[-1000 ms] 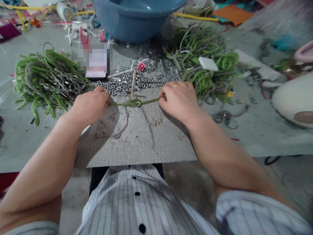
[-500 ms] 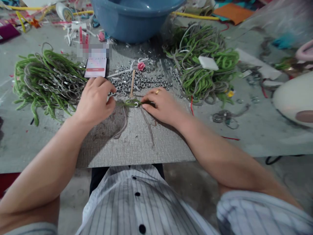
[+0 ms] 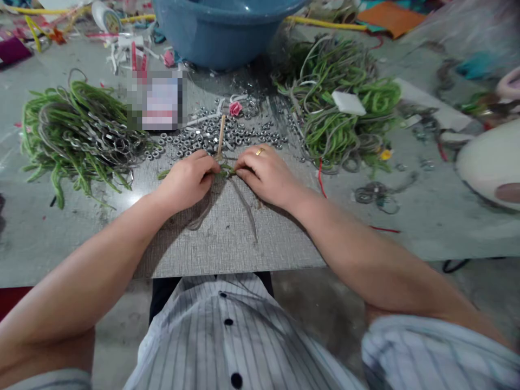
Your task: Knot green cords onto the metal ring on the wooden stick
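Between my hands a knotted green and grey cord [image 3: 228,172] lies just in front of a thin wooden stick [image 3: 221,136] that stands up from the board. My left hand [image 3: 190,177] is closed, its thumb and forefinger pinching the cord at the left side of the knot; a green end pokes out beyond it. With a ring on one finger, my right hand [image 3: 264,170] pinches the cord at the right side of the knot. A grey cord tail [image 3: 247,210] trails toward the table's front edge. Metal nuts [image 3: 195,142] are scattered behind my hands.
Bundles of green and grey cords lie at left [image 3: 77,130] and right [image 3: 341,103]; the left one carries metal nuts. A phone [image 3: 160,105] stands behind my left hand. At the back is a blue basin [image 3: 227,38]. A white rounded object [image 3: 491,157] sits far right.
From pulling the cord outward, both hands have come inward to the knot. The right hand moved left first, then the left hand slid right. The knot stays near the stick.
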